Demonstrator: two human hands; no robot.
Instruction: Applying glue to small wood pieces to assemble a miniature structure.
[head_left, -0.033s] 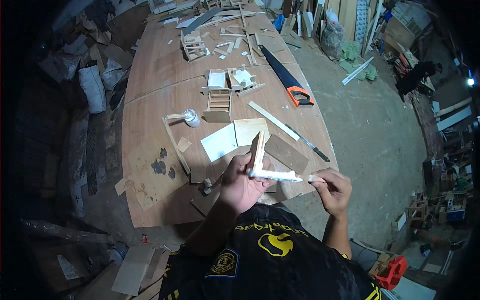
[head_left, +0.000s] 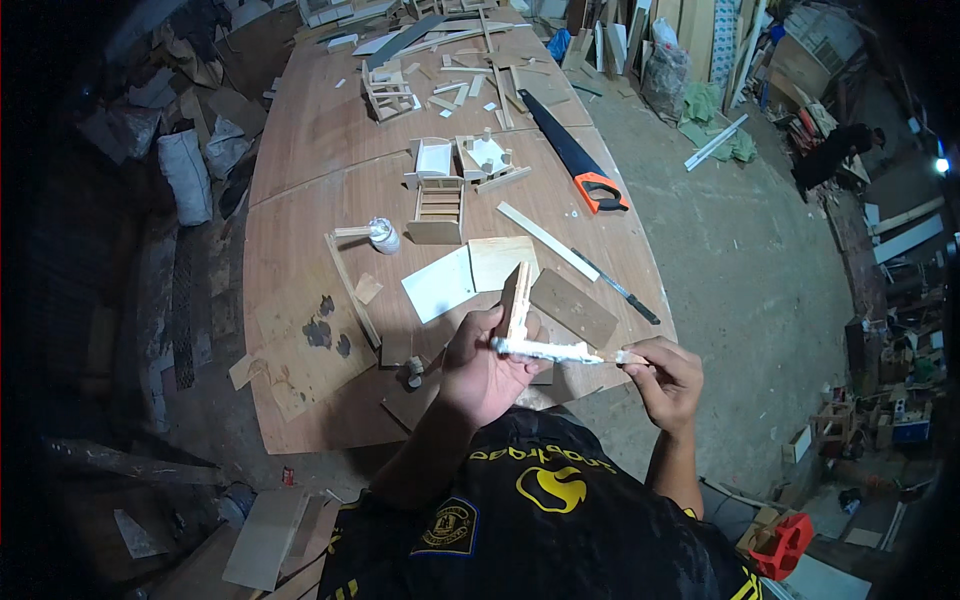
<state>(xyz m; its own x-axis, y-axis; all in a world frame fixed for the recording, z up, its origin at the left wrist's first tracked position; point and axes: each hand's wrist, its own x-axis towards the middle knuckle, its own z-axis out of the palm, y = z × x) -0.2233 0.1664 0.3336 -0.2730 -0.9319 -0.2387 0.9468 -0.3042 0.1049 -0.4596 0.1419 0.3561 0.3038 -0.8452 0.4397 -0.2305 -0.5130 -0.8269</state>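
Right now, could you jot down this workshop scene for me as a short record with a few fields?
Place: workshop, big wooden table on a dusty floor
Left hand: holds a small wooden piece upright
Right hand: holds a white-smeared stick, its tip against the wooden piece
On the table: hand saw with orange handle, knife, small jar, white sheet, flat boards, little wooden furniture models
Far end: offcuts and strips of wood
Background: another person at upper right
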